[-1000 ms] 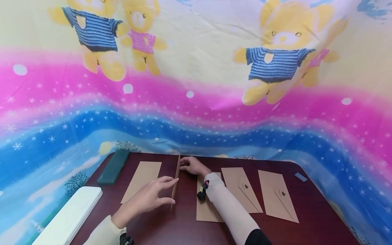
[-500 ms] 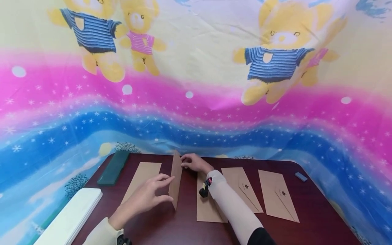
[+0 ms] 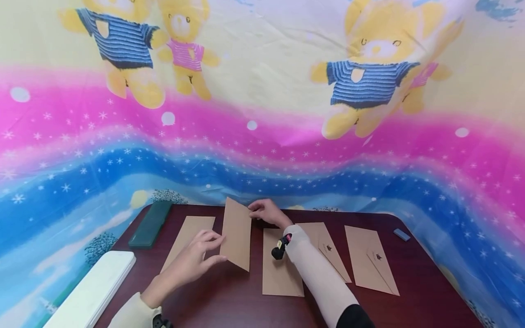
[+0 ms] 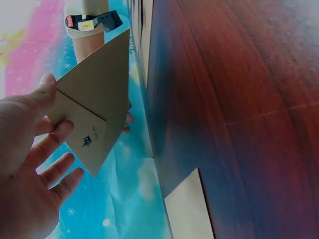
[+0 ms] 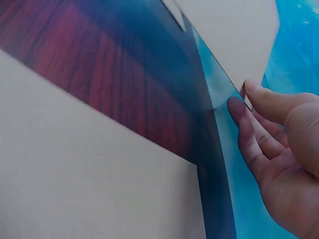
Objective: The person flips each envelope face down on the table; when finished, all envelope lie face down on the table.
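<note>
A brown kraft envelope [image 3: 236,241] stands raised between my two hands, its plain side showing in the head view. In the left wrist view the same envelope [image 4: 102,84] shows its pointed flap and a small dark print. My left hand [image 3: 192,256] has the near left edge between its fingers, thumb and index apart along that edge, the other fingers spread. With thumb and forefinger, my right hand [image 3: 268,213] pinches the far right edge near the top. Left of the raised envelope a flat envelope [image 3: 198,225] lies partly behind my left hand.
To the right lie more flat envelopes: one [image 3: 283,280] partly under my right forearm, another [image 3: 332,259] beside it, and one [image 3: 371,259] farther out. A dark green case [image 3: 149,225] and a white case [image 3: 88,291] line the left edge. A small blue block [image 3: 401,234] lies far right.
The envelope has turned from edge-on so its plain side faces the head camera. My right hand has moved slightly up and right with its edge; my left has shifted a little left.
</note>
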Demonstrator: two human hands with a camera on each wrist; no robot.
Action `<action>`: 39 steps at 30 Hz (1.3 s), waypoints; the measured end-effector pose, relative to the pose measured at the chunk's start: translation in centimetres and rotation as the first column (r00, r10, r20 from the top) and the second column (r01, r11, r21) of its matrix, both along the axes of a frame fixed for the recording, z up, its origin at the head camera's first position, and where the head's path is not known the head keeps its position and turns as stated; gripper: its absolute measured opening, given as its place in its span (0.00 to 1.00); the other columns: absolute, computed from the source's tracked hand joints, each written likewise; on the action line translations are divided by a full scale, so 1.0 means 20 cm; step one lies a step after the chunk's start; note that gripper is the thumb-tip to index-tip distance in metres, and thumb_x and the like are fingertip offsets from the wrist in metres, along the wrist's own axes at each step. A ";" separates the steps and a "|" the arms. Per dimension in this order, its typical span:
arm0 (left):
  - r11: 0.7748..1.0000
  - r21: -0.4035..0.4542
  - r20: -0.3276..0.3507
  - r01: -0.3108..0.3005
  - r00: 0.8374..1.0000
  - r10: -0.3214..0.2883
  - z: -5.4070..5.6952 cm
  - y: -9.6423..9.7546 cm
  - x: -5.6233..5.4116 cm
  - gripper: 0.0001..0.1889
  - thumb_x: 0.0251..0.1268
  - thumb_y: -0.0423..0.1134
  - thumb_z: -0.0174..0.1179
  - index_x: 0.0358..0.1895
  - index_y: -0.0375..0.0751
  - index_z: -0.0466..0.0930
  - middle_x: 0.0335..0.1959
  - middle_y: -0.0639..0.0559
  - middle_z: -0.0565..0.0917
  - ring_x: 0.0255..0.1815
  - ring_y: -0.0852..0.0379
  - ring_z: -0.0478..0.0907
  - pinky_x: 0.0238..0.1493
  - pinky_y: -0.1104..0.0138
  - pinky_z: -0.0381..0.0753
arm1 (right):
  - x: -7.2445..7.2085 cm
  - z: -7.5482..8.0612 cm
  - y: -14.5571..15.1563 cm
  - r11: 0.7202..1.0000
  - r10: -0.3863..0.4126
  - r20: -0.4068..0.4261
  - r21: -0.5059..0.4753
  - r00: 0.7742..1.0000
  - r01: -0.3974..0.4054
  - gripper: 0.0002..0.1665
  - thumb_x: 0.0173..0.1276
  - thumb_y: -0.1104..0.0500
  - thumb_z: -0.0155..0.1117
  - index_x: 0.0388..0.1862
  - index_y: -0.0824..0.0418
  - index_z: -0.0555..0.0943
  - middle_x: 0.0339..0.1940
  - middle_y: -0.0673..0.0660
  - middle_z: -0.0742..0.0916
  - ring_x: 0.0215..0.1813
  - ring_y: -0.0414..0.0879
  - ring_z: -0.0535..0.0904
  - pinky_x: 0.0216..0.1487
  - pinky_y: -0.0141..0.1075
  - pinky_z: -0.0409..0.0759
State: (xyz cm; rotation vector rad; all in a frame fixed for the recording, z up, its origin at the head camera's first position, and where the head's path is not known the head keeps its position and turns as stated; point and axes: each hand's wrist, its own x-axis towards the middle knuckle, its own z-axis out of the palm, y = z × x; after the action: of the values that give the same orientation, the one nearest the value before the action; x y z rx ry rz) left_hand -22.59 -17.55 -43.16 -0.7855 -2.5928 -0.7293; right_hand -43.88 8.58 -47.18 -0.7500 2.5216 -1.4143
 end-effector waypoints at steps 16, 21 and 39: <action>0.999 0.030 0.161 -0.043 0.986 0.037 -0.05 -0.03 0.03 0.36 0.64 0.44 0.72 0.72 0.30 0.72 0.51 0.53 0.84 0.49 0.60 0.73 0.48 0.65 0.79 | -0.01 0.06 0.04 0.988 -0.068 0.122 -0.127 0.990 0.084 0.16 0.72 0.61 0.68 0.56 0.63 0.87 0.56 0.63 0.88 0.46 0.48 0.89 0.56 0.50 0.86; 0.997 0.061 0.250 -0.046 0.968 0.029 -0.07 -0.03 0.02 0.37 0.65 0.44 0.71 0.72 0.25 0.69 0.39 0.59 0.82 0.45 0.57 0.73 0.44 0.68 0.77 | 0.00 0.08 0.04 0.985 -0.085 0.137 -0.140 0.987 0.104 0.17 0.71 0.60 0.69 0.56 0.63 0.87 0.56 0.63 0.88 0.48 0.50 0.89 0.57 0.52 0.85; 0.999 -0.038 0.228 -0.007 0.974 0.015 -0.11 -0.06 -0.02 0.33 0.67 0.41 0.69 0.68 0.21 0.72 0.27 0.64 0.75 0.42 0.58 0.73 0.43 0.66 0.73 | 0.02 0.06 0.01 0.996 -0.083 0.063 -0.002 0.994 0.084 0.15 0.72 0.58 0.69 0.56 0.58 0.88 0.56 0.59 0.89 0.54 0.54 0.87 0.56 0.47 0.85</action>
State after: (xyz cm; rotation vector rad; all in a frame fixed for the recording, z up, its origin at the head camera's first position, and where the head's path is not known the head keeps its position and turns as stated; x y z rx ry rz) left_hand -22.96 -18.71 -45.38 -0.7361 -2.8203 -0.8133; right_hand -43.51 8.81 -46.02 -0.5970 2.5298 -1.4461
